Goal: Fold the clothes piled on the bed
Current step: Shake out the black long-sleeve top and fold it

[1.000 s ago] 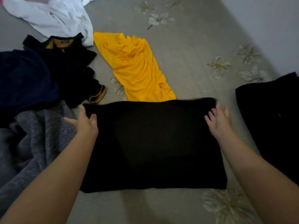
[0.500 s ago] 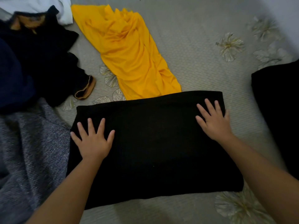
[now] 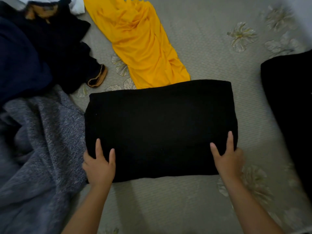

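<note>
A grey bedspread [image 3: 194,53] with pale printed flowers covers the whole surface, and a strip of light wall [image 3: 303,4] shows at the upper right corner. The widest bare stretch of cover lies to the upper right, between the yellow cloth and the wall; another bare band runs along the near edge between the two forearms.

A speckled grey-blue knit [image 3: 38,157] fills the lower left, touching the left side of the folded black garment [image 3: 160,127]. Above the knit sits a navy piece [image 3: 18,61], then a black garment with tan trim [image 3: 67,48], and a scrap of white cloth [image 3: 76,6] at the top edge. A yellow garment [image 3: 143,46] lies crumpled and slanted in the upper middle, its lower end reaching the far edge of the folded black garment. Another black piece [image 3: 290,107] lies along the right, apart from the centre one.

The folded black garment rests flat in the middle as a neat rectangle. The left hand [image 3: 98,166] grips its near left corner, thumb and a finger on top. The right hand [image 3: 228,159] grips the near right corner the same way.
</note>
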`<state>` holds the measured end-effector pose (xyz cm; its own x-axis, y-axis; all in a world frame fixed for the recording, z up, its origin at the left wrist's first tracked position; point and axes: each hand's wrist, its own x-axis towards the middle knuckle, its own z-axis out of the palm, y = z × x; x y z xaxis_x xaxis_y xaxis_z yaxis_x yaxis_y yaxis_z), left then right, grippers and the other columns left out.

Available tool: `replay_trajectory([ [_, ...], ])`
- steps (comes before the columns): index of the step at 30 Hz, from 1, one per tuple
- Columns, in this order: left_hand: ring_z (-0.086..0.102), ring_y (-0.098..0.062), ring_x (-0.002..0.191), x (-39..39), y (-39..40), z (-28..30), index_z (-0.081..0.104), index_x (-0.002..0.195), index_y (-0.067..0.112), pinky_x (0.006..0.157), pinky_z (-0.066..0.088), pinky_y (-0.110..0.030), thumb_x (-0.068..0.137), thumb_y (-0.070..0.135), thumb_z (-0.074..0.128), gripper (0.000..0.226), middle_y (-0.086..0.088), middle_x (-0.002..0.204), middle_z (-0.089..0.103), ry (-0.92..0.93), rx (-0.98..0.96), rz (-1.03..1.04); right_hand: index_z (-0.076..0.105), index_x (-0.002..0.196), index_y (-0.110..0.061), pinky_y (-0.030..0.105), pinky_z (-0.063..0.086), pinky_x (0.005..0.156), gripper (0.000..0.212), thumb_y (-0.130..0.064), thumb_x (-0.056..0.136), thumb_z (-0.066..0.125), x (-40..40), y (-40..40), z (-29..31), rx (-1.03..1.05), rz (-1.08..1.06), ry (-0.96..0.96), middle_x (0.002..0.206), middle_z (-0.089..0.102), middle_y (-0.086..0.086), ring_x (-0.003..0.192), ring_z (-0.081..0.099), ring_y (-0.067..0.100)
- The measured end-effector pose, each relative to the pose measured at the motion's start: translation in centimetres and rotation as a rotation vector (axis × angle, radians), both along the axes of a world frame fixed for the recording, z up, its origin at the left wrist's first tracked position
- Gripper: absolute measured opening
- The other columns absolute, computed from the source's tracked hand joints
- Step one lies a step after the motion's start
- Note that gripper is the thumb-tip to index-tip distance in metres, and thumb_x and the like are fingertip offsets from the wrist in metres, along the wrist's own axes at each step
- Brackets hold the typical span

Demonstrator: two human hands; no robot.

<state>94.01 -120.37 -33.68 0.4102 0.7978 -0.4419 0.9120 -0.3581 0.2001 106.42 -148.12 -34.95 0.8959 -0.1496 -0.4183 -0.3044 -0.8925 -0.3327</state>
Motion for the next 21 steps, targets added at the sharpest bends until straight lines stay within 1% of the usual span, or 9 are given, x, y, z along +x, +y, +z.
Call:
replay_trajectory([
  [2, 0.042, -0.043, 0.114, 0.4, 0.2, 0.3, 0.014, 0.146, 0.029, 0.092, 0.039, -0.049, 0.092, 0.044, 0.042, 0.063, -0.023, 0.143, 0.018, -0.017, -0.036, 0.037, 0.013, 0.147, -0.024, 0.037, 0.039, 0.087, 0.064, -0.038, 0.093, 0.045, 0.9, 0.5, 0.3, 0.116, -0.045, 0.019, 0.123, 0.049, 0.026, 0.108, 0.049, 0.037],
  [3, 0.045, -0.042, 0.109, 0.6, 0.4, 0.5, 0.014, 0.146, 0.029, 0.089, 0.041, -0.047, 0.092, 0.044, 0.043, 0.063, -0.023, 0.141, 0.022, -0.029, -0.053, 0.032, 0.014, 0.147, -0.024, 0.036, 0.04, 0.083, 0.062, -0.037, 0.094, 0.043, 1.4, 0.3, 0.4, 0.126, -0.028, 0.036, 0.119, 0.054, 0.024, 0.104, 0.053, 0.036],
  [5, 0.047, -0.04, 0.112, 0.7, 0.9, 0.5, 0.014, 0.147, 0.026, 0.089, 0.042, -0.045, 0.092, 0.039, 0.048, 0.066, -0.023, 0.137, 0.035, -0.056, -0.102, -0.027, 0.017, 0.146, -0.027, 0.034, 0.041, 0.075, 0.059, -0.04, 0.094, 0.041, 2.1, -0.6, 0.4, 0.08, 0.037, 0.041, 0.101, 0.061, 0.021, 0.089, 0.057, 0.033],
  [7, 0.047, -0.039, 0.116, 0.3, 1.0, 0.8, 0.013, 0.147, 0.022, 0.091, 0.041, -0.043, 0.091, 0.035, 0.053, 0.07, -0.02, 0.135, 0.044, -0.054, -0.161, -0.097, 0.017, 0.146, -0.029, 0.033, 0.04, 0.068, 0.059, -0.043, 0.093, 0.04, 2.1, -1.9, 0.8, 0.013, 0.098, 0.029, 0.084, 0.058, 0.014, 0.075, 0.053, 0.027],
  [8, 0.047, -0.038, 0.117, 0.1, 0.7, 1.0, 0.012, 0.147, 0.021, 0.092, 0.041, -0.042, 0.09, 0.034, 0.054, 0.072, -0.019, 0.135, 0.045, -0.04, -0.188, -0.123, 0.017, 0.146, -0.03, 0.031, 0.039, 0.066, 0.059, -0.043, 0.093, 0.04, 1.9, -2.8, 0.9, -0.014, 0.111, 0.037, 0.082, 0.055, 0.012, 0.072, 0.051, 0.025],
  [11, 0.047, -0.034, 0.119, -1.6, -1.5, 1.5, 0.009, 0.147, 0.021, 0.094, 0.04, -0.039, 0.089, 0.034, 0.055, 0.076, -0.017, 0.137, 0.044, 0.023, -0.257, -0.174, 0.015, 0.146, -0.029, 0.032, 0.037, 0.066, 0.06, -0.044, 0.093, 0.04, 0.6, -5.5, 1.1, -0.101, 0.136, 0.091, 0.093, 0.059, 0.019, 0.08, 0.054, 0.03],
  [15, 0.055, -0.031, 0.107, -5.4, -5.3, 1.5, 0.002, 0.147, 0.021, 0.083, 0.043, -0.033, 0.089, 0.039, 0.053, 0.079, -0.017, 0.126, 0.052, 0.111, -0.29, -0.205, 0.016, 0.147, -0.028, 0.036, 0.042, 0.07, 0.062, -0.045, 0.092, 0.04, -1.6, -8.6, 1.2, -0.153, 0.166, 0.143, 0.101, 0.059, 0.024, 0.087, 0.057, 0.035],
  [17, 0.057, -0.029, 0.103, -7.4, -6.9, 1.4, 0.001, 0.147, 0.022, 0.08, 0.043, -0.031, 0.089, 0.04, 0.052, 0.079, -0.017, 0.123, 0.054, 0.137, -0.298, -0.188, 0.015, 0.146, -0.029, 0.036, 0.041, 0.069, 0.062, -0.046, 0.092, 0.041, -2.2, -9.6, 1.7, -0.161, 0.181, 0.165, 0.104, 0.059, 0.024, 0.088, 0.057, 0.035],
  [21, 0.054, -0.03, 0.109, -10.8, -9.6, 1.6, -0.001, 0.147, 0.025, 0.09, 0.043, -0.035, 0.089, 0.044, 0.05, 0.079, -0.018, 0.127, 0.05, 0.219, -0.371, -0.136, 0.012, 0.147, -0.025, 0.035, 0.041, 0.069, 0.067, -0.044, 0.091, 0.044, -3.1, -11.1, 2.6, -0.161, 0.208, 0.196, 0.111, 0.059, 0.024, 0.093, 0.058, 0.036],
])
